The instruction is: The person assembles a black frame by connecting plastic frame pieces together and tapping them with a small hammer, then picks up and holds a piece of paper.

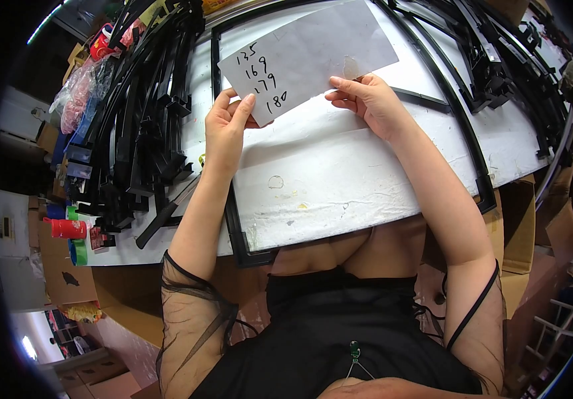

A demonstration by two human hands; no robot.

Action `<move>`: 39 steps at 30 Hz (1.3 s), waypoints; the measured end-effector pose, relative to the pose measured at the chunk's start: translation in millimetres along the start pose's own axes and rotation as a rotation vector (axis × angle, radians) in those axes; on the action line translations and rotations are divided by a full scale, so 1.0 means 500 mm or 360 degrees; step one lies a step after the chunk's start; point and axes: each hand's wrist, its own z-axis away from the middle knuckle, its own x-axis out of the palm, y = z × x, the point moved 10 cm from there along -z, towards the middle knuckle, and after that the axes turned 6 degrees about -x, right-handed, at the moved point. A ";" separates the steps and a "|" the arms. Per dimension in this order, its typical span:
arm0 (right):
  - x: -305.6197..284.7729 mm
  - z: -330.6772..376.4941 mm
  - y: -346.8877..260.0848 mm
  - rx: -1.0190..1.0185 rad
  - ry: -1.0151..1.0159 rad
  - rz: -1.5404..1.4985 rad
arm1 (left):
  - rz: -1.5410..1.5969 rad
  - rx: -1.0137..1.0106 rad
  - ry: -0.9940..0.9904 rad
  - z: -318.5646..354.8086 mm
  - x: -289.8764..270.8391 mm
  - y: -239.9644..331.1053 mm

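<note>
Both of my hands hold up a sheet of white paper (319, 50) with handwritten numbers along its left side. My left hand (230, 120) pinches the lower left corner, thumb on top. At the lower right edge my right hand (366, 100) grips the sheet between thumb and fingers, close to a small see-through patch on it. Beneath the paper a black rectangular frame (476, 146) lies on the white table (339, 179), its near side along the table's front edge. The paper covers part of the frame's far area.
Piles of black profile strips (123, 133) lie at the left, with more strips (492, 73) at the far right. A black-handled tool (156, 223) rests beside my left forearm. A red roll (67, 229) sits at the left table edge. Cardboard boxes (519, 233) stand at the right.
</note>
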 end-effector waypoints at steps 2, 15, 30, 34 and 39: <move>-0.001 -0.001 0.000 0.0000 -0.0002 -0.0005 | -0.0003 0.0002 -0.0003 0.000 0.001 0.001; -0.006 -0.004 0.007 0.0004 0.0012 0.0004 | 0.0029 0.0001 -0.0013 -0.001 0.003 0.000; -0.003 -0.003 0.004 0.0001 -0.0010 -0.0013 | 0.0054 -0.0003 -0.0031 -0.003 0.000 -0.008; -0.003 -0.002 0.003 0.0006 0.0009 0.0007 | 0.0032 -0.0004 -0.0034 -0.003 -0.001 -0.007; -0.003 -0.003 0.004 0.0004 0.0011 0.0004 | 0.0043 -0.0009 0.0000 -0.002 -0.003 -0.005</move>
